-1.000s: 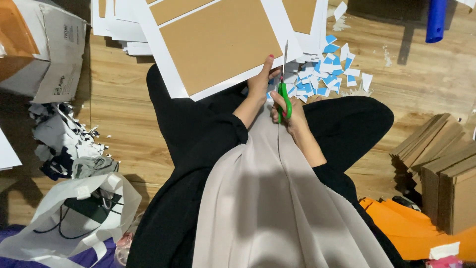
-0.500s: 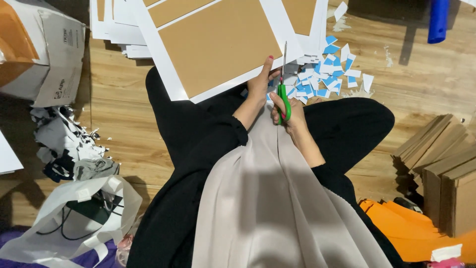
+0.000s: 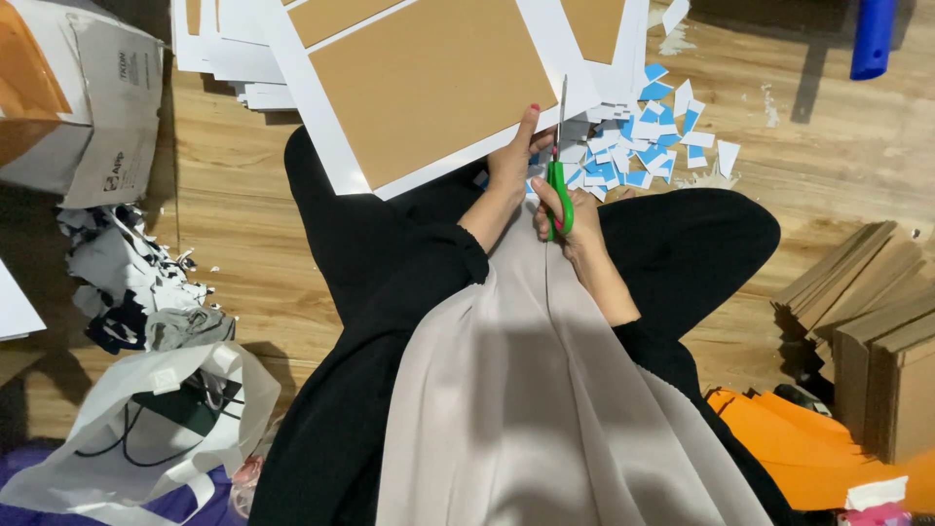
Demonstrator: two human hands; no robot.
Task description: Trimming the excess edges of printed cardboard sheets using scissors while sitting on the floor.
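R hand (image 3: 570,209) closed on green-handled scissors (image 3: 558,180), blades up, at edge of white-bordered brown card sheet (image 3: 429,83). Sheet pinched at lower edge by L hand (image 3: 513,161), fingers shut on it, held over lap. Blue/white paper scraps (image 3: 648,146) piled on wood floor (image 3: 234,253) just beyond hands. Cardboard stack (image 3: 877,321) seen far R.

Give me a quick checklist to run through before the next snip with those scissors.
1. Right hand grips green-handled scissors: ok.
2. Left hand steadies white-bordered brown cardboard sheet: ok.
3. Blades at the sheet's edge: ok.
4. Left fingers away from the blades: cannot tell, they sit close.
5. Blue and white paper scraps lie beyond the sheet on the wooden floor: ok.
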